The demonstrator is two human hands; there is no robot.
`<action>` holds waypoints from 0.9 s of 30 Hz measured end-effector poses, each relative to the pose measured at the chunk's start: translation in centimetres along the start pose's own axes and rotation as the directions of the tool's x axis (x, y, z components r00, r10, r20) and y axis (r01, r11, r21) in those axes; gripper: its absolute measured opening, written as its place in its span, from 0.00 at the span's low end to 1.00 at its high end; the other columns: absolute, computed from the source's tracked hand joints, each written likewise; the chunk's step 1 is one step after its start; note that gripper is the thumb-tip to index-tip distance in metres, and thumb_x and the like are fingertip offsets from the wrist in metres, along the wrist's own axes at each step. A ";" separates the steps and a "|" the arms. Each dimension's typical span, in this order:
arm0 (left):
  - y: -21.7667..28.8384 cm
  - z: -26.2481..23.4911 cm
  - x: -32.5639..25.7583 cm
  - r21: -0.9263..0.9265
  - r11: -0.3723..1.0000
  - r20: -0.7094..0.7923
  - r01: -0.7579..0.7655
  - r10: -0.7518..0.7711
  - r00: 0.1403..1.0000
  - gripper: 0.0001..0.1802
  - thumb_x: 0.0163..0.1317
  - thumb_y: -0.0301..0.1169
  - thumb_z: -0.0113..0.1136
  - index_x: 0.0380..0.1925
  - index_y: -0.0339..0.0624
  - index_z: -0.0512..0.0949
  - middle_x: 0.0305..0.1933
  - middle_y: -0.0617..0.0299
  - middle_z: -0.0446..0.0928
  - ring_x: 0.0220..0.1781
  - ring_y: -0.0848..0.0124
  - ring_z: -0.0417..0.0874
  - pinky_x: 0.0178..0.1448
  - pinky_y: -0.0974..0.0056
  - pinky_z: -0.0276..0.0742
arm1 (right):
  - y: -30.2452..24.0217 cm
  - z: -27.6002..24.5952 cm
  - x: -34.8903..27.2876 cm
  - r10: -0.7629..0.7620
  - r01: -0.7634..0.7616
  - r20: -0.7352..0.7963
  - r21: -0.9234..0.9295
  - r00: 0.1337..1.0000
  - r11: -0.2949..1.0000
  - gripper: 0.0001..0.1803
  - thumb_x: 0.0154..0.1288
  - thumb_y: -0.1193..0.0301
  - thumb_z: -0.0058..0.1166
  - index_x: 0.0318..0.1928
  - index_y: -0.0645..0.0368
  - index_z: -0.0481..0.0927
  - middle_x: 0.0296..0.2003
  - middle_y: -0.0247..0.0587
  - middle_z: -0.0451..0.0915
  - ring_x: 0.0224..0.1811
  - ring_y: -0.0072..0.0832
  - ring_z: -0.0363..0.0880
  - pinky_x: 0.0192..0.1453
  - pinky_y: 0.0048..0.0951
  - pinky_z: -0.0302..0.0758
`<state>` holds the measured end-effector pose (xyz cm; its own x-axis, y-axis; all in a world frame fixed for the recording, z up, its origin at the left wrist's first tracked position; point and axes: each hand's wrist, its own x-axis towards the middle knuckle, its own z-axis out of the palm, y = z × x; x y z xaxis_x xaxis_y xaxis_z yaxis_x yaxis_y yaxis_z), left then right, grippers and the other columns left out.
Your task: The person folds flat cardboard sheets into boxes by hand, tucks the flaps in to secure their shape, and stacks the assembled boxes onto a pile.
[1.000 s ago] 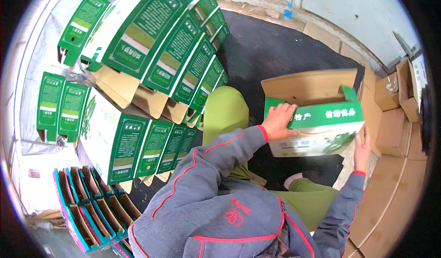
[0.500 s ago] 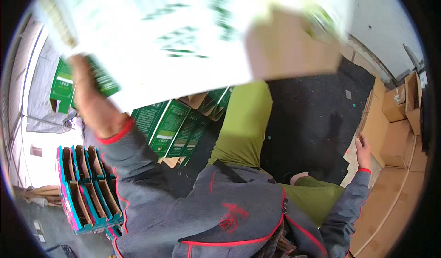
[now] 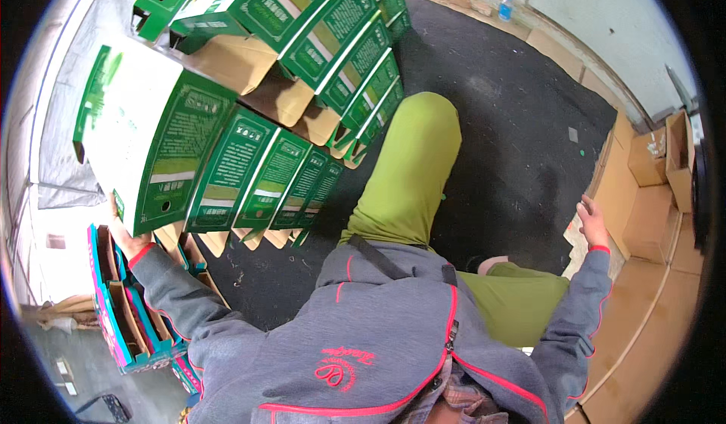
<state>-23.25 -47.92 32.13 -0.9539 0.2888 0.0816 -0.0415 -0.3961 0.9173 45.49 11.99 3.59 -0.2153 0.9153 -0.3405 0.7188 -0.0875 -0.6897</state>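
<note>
My left hand (image 3: 127, 235) is at the lower near corner of a green-and-white carton (image 3: 162, 152). Its thumb shows at the carton's edge, and the other fingers are partly hidden. That carton stands at the left end of a row of similar green cartons (image 3: 231, 173), whose brown flaps stick out underneath. At the right, my right hand (image 3: 594, 226) is beside the edge of the brown cardboard boxes, fingers loosely apart and nothing seen in them.
More green cartons (image 3: 333, 42) are stacked beyond the near row. Open teal-and-pink boxes (image 3: 121, 318) stand at lower left. Brown cardboard boxes (image 3: 650, 227) line the right side. A blue-capped bottle (image 3: 505, 8) is by the far wall. Black matting (image 3: 499, 122) covers the floor.
The green-and-white carton has come down from high in front of me to the near row's left end. My left hand has moved lower with it; my right hand has hardly moved.
</note>
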 end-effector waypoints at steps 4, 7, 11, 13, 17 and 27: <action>-1.5 -5.3 3.8 0.138 0.990 -0.102 0.040 -0.026 0.994 0.23 0.71 0.45 0.42 0.55 0.40 0.71 0.55 0.53 0.77 0.53 0.62 0.78 0.57 0.56 0.76 | 0.6 -0.1 -0.2 0.034 -0.034 -0.004 -0.008 0.999 0.999 0.28 0.66 0.61 0.52 0.63 0.60 0.69 0.51 0.48 0.78 0.44 0.27 0.78 0.34 0.25 0.74; -1.1 -2.9 3.6 0.240 0.955 -0.114 0.172 -0.148 0.982 0.23 0.70 0.46 0.45 0.54 0.41 0.73 0.51 0.56 0.79 0.48 0.63 0.81 0.52 0.56 0.79 | 0.0 -0.1 -1.3 0.048 -0.048 -0.015 0.006 0.999 0.999 0.28 0.66 0.61 0.53 0.63 0.60 0.69 0.52 0.48 0.78 0.45 0.29 0.78 0.36 0.26 0.74; 3.7 -6.6 4.8 0.377 0.897 -0.152 0.232 -0.187 0.971 0.28 0.68 0.52 0.44 0.53 0.42 0.76 0.52 0.56 0.79 0.51 0.61 0.79 0.56 0.56 0.74 | 0.1 0.5 -0.1 0.027 -0.028 0.011 0.040 1.000 0.999 0.29 0.65 0.61 0.54 0.63 0.60 0.69 0.53 0.47 0.77 0.44 0.27 0.77 0.35 0.25 0.74; 3.0 -4.2 2.7 0.998 0.024 0.028 -0.062 0.689 0.724 0.24 0.64 0.39 0.58 0.58 0.40 0.72 0.50 0.54 0.80 0.50 0.60 0.80 0.52 0.58 0.76 | 0.1 0.1 -0.3 0.062 -0.062 0.013 0.021 0.998 0.998 0.28 0.65 0.60 0.54 0.63 0.59 0.69 0.53 0.47 0.77 0.43 0.27 0.77 0.34 0.25 0.74; -2.2 16.2 -7.0 0.820 -0.551 0.566 -0.155 0.743 0.357 0.16 0.63 0.30 0.60 0.50 0.37 0.78 0.47 0.54 0.81 0.48 0.63 0.80 0.53 0.61 0.74 | 0.9 0.1 -0.4 0.083 -0.083 0.010 0.018 0.997 0.996 0.27 0.65 0.60 0.54 0.62 0.57 0.70 0.53 0.47 0.77 0.45 0.29 0.77 0.35 0.28 0.75; -8.6 29.6 -11.8 0.101 -0.266 0.993 -0.959 0.085 0.081 0.14 0.55 0.17 0.58 0.43 0.26 0.78 0.46 0.43 0.78 0.50 0.50 0.80 0.56 0.51 0.74 | 2.5 -0.1 -2.2 0.179 -0.178 0.033 -0.014 0.983 0.984 0.28 0.65 0.60 0.53 0.64 0.56 0.69 0.51 0.48 0.78 0.49 0.32 0.77 0.37 0.32 0.78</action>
<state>-2.85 -22.12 34.86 0.2143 0.8552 0.4718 0.9555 -0.0834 -0.2828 47.87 9.83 2.65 -0.1049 0.8716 -0.4789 0.7546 -0.2439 -0.6091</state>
